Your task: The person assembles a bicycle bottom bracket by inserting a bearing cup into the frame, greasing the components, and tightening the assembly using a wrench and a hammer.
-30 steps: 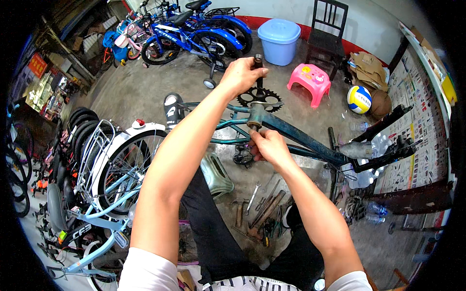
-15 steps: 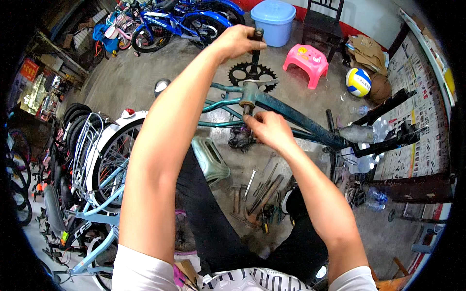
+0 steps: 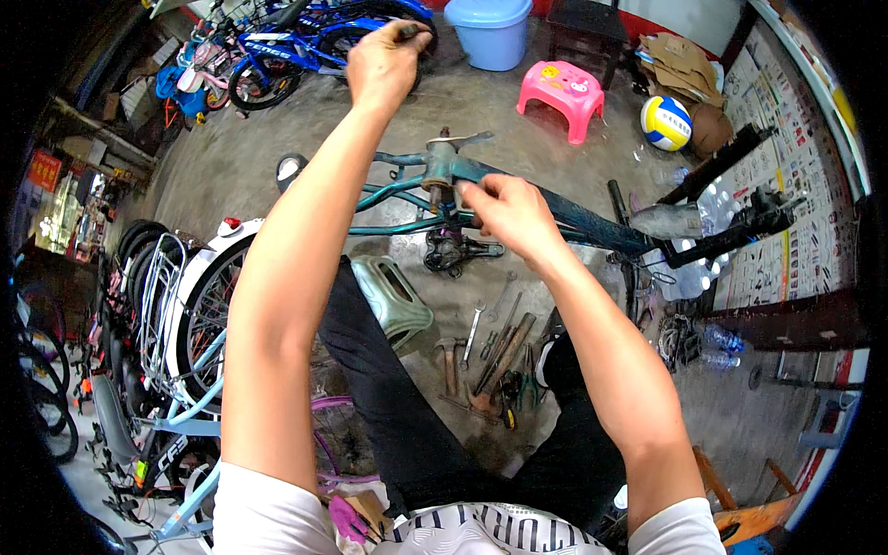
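A dark teal bicycle frame (image 3: pixel 583 216) lies across the space in front of me. Its bottom bracket shell (image 3: pixel 438 166) has a dark spindle (image 3: pixel 436 198) sticking out on the near side. My right hand (image 3: pixel 513 211) is curled against the frame tube beside that shell, fingertips partly hidden. Raised at the far left, my left hand (image 3: pixel 384 65) is closed round a crank arm (image 3: pixel 407 32). Only the dark end of the crank arm shows above the fist; the remainder is hidden by the hand and forearm.
Wrenches (image 3: pixel 474 331), a hammer (image 3: pixel 450 363) and other tools lie on the floor between my legs, near a greenish stool (image 3: pixel 398 301). Beyond stand a pink stool (image 3: pixel 564 92), a blue bin (image 3: pixel 488 37) and blue bicycles (image 3: pixel 305 51). A ball (image 3: pixel 665 123) sits far right.
My left hand has moved up and left with the crank arm, off the bottom bracket. The chainring no longer shows at the shell. My right hand has shifted from the spindle to the tube.
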